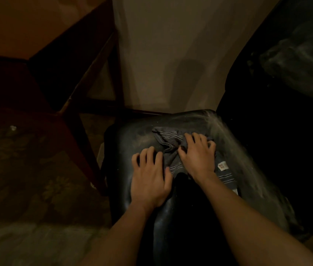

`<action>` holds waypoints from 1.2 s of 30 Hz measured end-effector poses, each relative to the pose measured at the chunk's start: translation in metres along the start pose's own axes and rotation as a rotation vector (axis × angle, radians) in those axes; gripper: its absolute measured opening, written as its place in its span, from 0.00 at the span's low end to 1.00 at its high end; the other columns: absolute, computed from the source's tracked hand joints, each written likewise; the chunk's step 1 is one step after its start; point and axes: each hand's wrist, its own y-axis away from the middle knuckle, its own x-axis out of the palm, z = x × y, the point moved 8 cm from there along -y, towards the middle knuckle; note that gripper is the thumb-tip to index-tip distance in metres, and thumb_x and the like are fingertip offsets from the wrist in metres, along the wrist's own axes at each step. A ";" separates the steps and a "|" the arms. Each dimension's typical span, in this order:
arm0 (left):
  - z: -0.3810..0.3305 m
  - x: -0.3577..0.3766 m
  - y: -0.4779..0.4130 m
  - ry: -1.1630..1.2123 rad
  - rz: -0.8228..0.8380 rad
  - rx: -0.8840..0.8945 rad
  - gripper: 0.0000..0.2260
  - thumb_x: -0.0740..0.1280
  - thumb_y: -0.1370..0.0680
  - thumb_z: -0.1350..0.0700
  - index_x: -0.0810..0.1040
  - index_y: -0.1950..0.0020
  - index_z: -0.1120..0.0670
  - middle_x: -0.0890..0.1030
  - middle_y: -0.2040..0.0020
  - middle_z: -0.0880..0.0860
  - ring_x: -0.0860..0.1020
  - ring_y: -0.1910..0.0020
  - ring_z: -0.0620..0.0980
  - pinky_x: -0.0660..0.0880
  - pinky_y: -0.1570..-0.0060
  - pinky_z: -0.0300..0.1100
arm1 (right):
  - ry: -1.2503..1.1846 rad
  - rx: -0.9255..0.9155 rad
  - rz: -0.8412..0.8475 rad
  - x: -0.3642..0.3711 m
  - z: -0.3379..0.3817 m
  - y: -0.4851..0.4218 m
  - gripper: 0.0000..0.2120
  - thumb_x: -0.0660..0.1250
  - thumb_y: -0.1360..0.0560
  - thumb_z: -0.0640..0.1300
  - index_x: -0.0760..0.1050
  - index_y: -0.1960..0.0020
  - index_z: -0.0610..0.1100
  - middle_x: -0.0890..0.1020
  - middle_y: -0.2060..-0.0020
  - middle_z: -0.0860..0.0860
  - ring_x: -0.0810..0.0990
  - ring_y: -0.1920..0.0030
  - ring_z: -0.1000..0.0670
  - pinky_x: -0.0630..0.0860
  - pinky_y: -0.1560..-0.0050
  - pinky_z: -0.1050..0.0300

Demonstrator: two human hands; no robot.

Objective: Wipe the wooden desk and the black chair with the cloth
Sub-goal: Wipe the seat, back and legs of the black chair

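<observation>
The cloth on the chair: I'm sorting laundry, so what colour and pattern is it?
The cloth is dark grey-blue with thin pale stripes; head view.

You've got 1 view only, head cam, aimed fwd & steeply down, close over the chair (132, 135), w/ the desk (17, 25) at left.

A crumpled grey striped cloth (169, 139) with a small white label lies bunched on the dusty, glossy seat of the black padded chair (136, 135), towards its far right side. The reddish-brown wooden counter (17, 25) stands just left of the chair.
</observation>
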 end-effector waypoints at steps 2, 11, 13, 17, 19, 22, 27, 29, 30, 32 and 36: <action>0.000 0.002 -0.001 0.006 0.012 0.004 0.18 0.55 0.21 0.44 0.71 0.37 0.53 0.70 0.33 0.56 0.67 0.31 0.56 0.58 0.28 0.57 | -0.031 -0.044 0.015 0.004 0.013 -0.011 0.27 0.60 0.20 0.57 0.65 0.25 0.48 0.69 0.27 0.48 0.63 0.27 0.46 0.58 0.32 0.44; 0.004 0.007 -0.003 0.045 0.049 -0.001 0.26 0.52 0.21 0.43 0.64 0.28 0.56 0.64 0.26 0.58 0.60 0.25 0.56 0.53 0.25 0.55 | -0.201 -0.282 0.172 0.017 0.065 -0.026 0.28 0.57 0.19 0.55 0.56 0.20 0.55 0.56 0.20 0.55 0.51 0.21 0.54 0.45 0.24 0.41; 0.005 0.008 -0.004 0.023 0.056 -0.011 0.26 0.52 0.21 0.43 0.64 0.29 0.56 0.63 0.26 0.58 0.60 0.25 0.57 0.53 0.25 0.57 | -0.208 -0.292 0.172 0.017 0.065 -0.026 0.28 0.57 0.19 0.55 0.56 0.20 0.55 0.56 0.20 0.55 0.51 0.21 0.54 0.45 0.24 0.41; 0.006 0.008 -0.006 0.027 0.042 -0.014 0.24 0.52 0.21 0.43 0.65 0.30 0.54 0.63 0.25 0.57 0.58 0.24 0.56 0.51 0.25 0.60 | -0.189 -0.282 0.127 0.019 0.062 -0.031 0.27 0.58 0.19 0.56 0.58 0.21 0.56 0.59 0.21 0.55 0.54 0.22 0.54 0.48 0.24 0.40; 0.008 0.009 -0.007 0.026 0.037 -0.011 0.25 0.52 0.20 0.42 0.64 0.27 0.54 0.62 0.24 0.56 0.57 0.22 0.55 0.51 0.24 0.61 | -0.194 -0.259 0.093 0.019 0.057 -0.036 0.26 0.59 0.19 0.56 0.61 0.23 0.57 0.61 0.22 0.56 0.56 0.22 0.54 0.51 0.25 0.41; 0.011 0.011 -0.008 0.006 0.045 -0.013 0.28 0.51 0.20 0.41 0.61 0.23 0.55 0.59 0.22 0.57 0.55 0.21 0.55 0.50 0.24 0.61 | -0.179 -0.231 0.063 0.019 0.045 -0.042 0.25 0.60 0.20 0.56 0.63 0.24 0.56 0.64 0.23 0.55 0.58 0.23 0.54 0.55 0.27 0.44; 0.012 0.014 -0.011 -0.003 0.070 0.003 0.30 0.48 0.19 0.40 0.61 0.21 0.55 0.55 0.19 0.57 0.49 0.19 0.55 0.48 0.24 0.61 | -0.153 -0.083 0.015 0.018 -0.006 -0.057 0.25 0.62 0.21 0.54 0.65 0.24 0.53 0.67 0.24 0.52 0.61 0.23 0.52 0.58 0.28 0.44; 0.010 0.015 -0.012 -0.003 0.081 0.023 0.30 0.48 0.19 0.39 0.60 0.21 0.53 0.54 0.19 0.57 0.47 0.19 0.54 0.47 0.24 0.62 | -0.147 -0.011 0.005 0.019 -0.031 -0.059 0.26 0.63 0.21 0.52 0.66 0.24 0.51 0.67 0.24 0.51 0.62 0.23 0.50 0.58 0.28 0.43; 0.010 0.015 -0.012 -0.004 0.086 0.028 0.30 0.48 0.19 0.39 0.60 0.21 0.53 0.53 0.19 0.57 0.46 0.19 0.54 0.46 0.23 0.62 | -0.143 0.024 0.004 0.018 -0.042 -0.059 0.26 0.63 0.21 0.52 0.66 0.24 0.50 0.68 0.24 0.51 0.62 0.23 0.50 0.58 0.27 0.43; 0.011 0.016 -0.012 -0.003 0.099 0.034 0.30 0.48 0.19 0.39 0.59 0.20 0.52 0.53 0.18 0.57 0.45 0.19 0.53 0.45 0.23 0.62 | -0.127 0.100 -0.010 0.016 -0.063 -0.058 0.25 0.63 0.21 0.51 0.66 0.25 0.49 0.68 0.25 0.50 0.62 0.24 0.49 0.58 0.28 0.43; 0.009 0.017 -0.011 -0.004 0.112 0.047 0.31 0.47 0.19 0.38 0.60 0.21 0.52 0.55 0.19 0.57 0.46 0.19 0.53 0.43 0.23 0.61 | -0.104 0.212 -0.033 0.014 -0.080 -0.059 0.25 0.63 0.21 0.51 0.66 0.26 0.48 0.71 0.28 0.49 0.64 0.26 0.48 0.60 0.28 0.41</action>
